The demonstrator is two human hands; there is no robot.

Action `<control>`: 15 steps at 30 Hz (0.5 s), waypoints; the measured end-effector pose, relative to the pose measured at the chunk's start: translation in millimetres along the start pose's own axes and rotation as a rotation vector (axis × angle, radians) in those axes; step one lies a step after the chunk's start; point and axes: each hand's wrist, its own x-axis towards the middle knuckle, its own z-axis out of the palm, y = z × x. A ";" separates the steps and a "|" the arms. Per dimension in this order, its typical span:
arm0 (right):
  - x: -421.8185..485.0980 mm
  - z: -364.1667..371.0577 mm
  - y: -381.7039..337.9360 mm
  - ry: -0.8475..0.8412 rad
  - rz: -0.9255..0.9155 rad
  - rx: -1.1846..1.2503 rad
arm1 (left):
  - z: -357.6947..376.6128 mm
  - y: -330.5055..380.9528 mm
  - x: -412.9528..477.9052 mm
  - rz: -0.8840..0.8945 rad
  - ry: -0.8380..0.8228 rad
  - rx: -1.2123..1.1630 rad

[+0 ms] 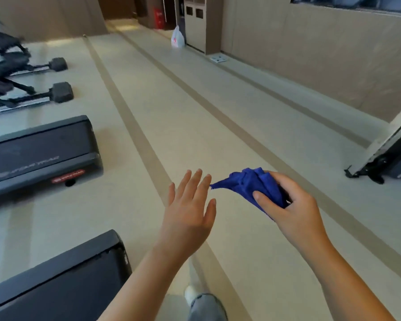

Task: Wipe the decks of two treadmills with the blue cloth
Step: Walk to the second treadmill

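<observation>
My right hand [292,205] grips a bunched blue cloth [252,184], held in the air over the floor. A loose corner of the cloth points left, almost touching the fingertips of my left hand [190,209]. That hand is flat, fingers spread, and holds nothing. Two black treadmills lie to my left: the far treadmill deck [37,151] with a red label on its end, and the near treadmill deck [56,281] at the bottom left. Both hands are to the right of the decks, clear of them.
Exercise bikes [21,77] stand beyond the treadmills at the left. A white plastic bag [177,38] sits by a cabinet at the far wall. Another black machine's base [384,163] is at the right. A beige floor with darker stripes runs ahead. My shoe and trouser leg [202,302] show below.
</observation>
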 end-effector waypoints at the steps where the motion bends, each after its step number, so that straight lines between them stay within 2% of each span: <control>1: 24.7 9.1 2.7 -0.012 -0.010 -0.002 | 5.7 -13.6 22.0 -0.016 0.015 0.028; 8: 183.8 98.6 12.0 -0.174 -0.061 -0.002 | -0.8 -110.4 145.4 -0.152 0.064 0.089; 15: 273.3 193.5 31.3 -0.368 -0.062 0.035 | -0.9 -197.4 199.3 -0.365 0.101 0.076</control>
